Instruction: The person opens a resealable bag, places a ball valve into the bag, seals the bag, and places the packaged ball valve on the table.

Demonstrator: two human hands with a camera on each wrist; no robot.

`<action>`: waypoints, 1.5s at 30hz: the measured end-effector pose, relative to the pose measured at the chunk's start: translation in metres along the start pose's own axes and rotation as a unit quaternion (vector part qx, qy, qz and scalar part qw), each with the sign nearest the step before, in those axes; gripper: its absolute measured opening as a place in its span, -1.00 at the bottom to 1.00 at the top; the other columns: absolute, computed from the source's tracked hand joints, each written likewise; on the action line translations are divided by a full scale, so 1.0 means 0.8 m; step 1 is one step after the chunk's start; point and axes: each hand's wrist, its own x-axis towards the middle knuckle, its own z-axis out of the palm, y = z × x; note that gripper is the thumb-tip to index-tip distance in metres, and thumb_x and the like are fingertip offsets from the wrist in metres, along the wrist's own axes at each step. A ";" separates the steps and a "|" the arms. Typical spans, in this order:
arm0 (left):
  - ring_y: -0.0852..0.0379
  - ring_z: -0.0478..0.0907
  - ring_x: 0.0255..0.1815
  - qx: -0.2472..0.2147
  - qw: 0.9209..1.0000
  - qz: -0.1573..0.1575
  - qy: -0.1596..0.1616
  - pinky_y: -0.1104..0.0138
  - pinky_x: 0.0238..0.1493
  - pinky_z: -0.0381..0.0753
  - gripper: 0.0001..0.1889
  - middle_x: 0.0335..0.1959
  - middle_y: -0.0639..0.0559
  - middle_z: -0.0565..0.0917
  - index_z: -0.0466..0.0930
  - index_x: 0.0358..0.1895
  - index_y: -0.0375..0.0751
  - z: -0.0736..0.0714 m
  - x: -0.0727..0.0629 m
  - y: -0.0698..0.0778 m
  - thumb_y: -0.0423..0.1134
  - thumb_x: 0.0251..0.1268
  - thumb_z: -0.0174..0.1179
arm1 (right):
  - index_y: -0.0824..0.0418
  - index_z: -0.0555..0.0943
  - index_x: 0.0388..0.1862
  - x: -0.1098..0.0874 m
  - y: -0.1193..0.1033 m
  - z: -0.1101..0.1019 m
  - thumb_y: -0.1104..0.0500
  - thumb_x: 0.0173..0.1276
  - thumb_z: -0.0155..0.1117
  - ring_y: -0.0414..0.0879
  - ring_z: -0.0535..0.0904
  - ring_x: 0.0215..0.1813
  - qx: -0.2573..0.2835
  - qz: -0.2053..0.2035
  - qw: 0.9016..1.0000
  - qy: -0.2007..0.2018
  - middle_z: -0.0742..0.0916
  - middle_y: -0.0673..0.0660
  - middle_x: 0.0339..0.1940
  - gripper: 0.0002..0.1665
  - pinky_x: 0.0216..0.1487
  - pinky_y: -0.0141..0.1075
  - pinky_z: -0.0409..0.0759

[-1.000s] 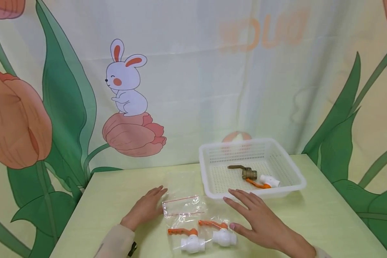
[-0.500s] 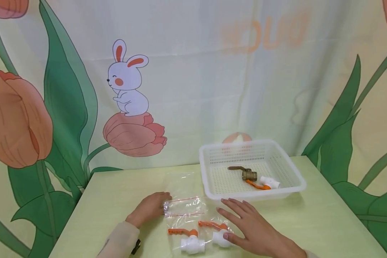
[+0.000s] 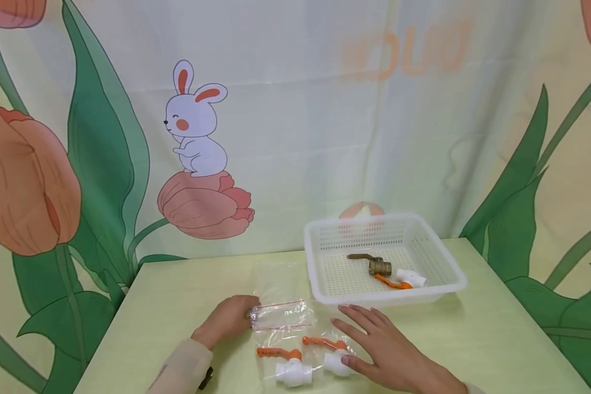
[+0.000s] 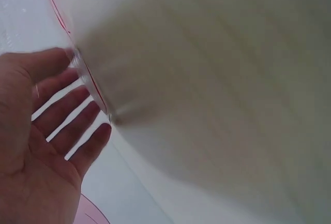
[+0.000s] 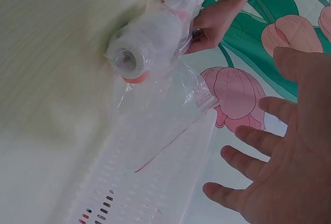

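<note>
We see two white plastic ball valves with orange lever handles, the left valve (image 3: 294, 373) and the right valve (image 3: 336, 364), lying side by side in clear zip-lock bags (image 3: 283, 316) on the pale green table (image 3: 177, 284). How the bags overlap near their red seal lines we cannot make out. At the bags' left edge is the left hand (image 3: 228, 318); its fingers are slightly apart with the tips meeting the film, though we cannot tell whether the thumb pinches it. The right hand (image 3: 393, 349) is spread wide, fingers well apart and holding nothing, its thumb overlapping the right valve in the head view. Just behind, the white perforated basket (image 3: 399, 295) holds a brass-coloured lever valve (image 3: 380, 267) and another white valve (image 3: 411, 278). We would expect the film to be limp, thin and slippery, apt to crease or slide, and each plastic valve to be light, stiff and fairly tough. For control, we would take the chunky valve body through the bag, or pinch the film by the seal, rather than lift by the lever, which might swivel.
</note>
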 end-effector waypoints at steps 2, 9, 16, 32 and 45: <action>-0.09 0.63 0.11 -0.014 1.000 -0.011 -0.021 0.03 0.20 0.55 -0.61 0.03 -0.07 0.71 0.64 0.04 -0.24 -0.001 -0.003 0.000 -0.32 0.08 0.33 | -0.15 0.20 0.54 0.000 0.000 0.000 -0.34 0.45 -0.01 0.02 0.23 0.54 0.003 0.003 1.000 -0.002 0.25 -0.04 0.59 -0.24 0.41 0.15 0.29; -0.11 0.60 0.17 -0.001 0.999 0.012 -0.036 0.02 0.24 0.51 -0.50 0.11 -0.09 0.68 0.60 0.15 -0.25 -0.008 -0.009 0.013 -0.16 0.10 0.36 | -0.13 0.23 0.53 0.000 0.000 -0.001 -0.31 0.44 0.05 0.02 0.25 0.53 -0.003 -0.003 1.000 0.009 0.29 -0.03 0.57 -0.25 0.40 0.14 0.31; 0.12 0.61 -0.38 0.041 0.996 0.078 0.004 0.21 -0.22 0.59 -0.90 -0.42 0.07 0.71 0.64 -0.35 -0.15 -0.013 -0.010 0.019 -0.23 0.15 0.36 | -0.11 0.25 0.52 0.001 -0.001 -0.003 -0.30 0.44 0.06 0.01 0.27 0.52 -0.003 -0.009 1.000 0.019 0.35 0.04 0.54 -0.25 0.41 0.10 0.32; 0.35 0.21 -0.59 0.044 0.995 0.022 0.092 0.47 -0.46 0.27 -0.76 -0.66 0.25 0.41 0.54 -0.55 -0.05 -0.036 -0.012 0.002 -0.45 0.21 0.26 | -0.12 0.23 0.53 0.010 0.004 -0.025 -0.25 0.42 0.14 0.01 0.30 0.51 -0.007 -0.003 0.999 0.053 0.33 -0.03 0.55 -0.24 0.42 0.05 0.34; 0.27 0.46 -0.60 0.019 0.972 -0.081 0.222 0.38 -0.48 0.61 -0.96 -0.51 -0.01 0.70 0.69 -0.29 -0.26 -0.097 -0.019 0.010 -0.42 0.26 0.26 | -0.10 0.22 0.54 0.037 0.009 -0.068 -0.20 0.42 0.17 -0.01 0.25 0.53 -0.006 -0.002 0.995 0.097 0.31 0.00 0.55 -0.24 0.43 0.06 0.27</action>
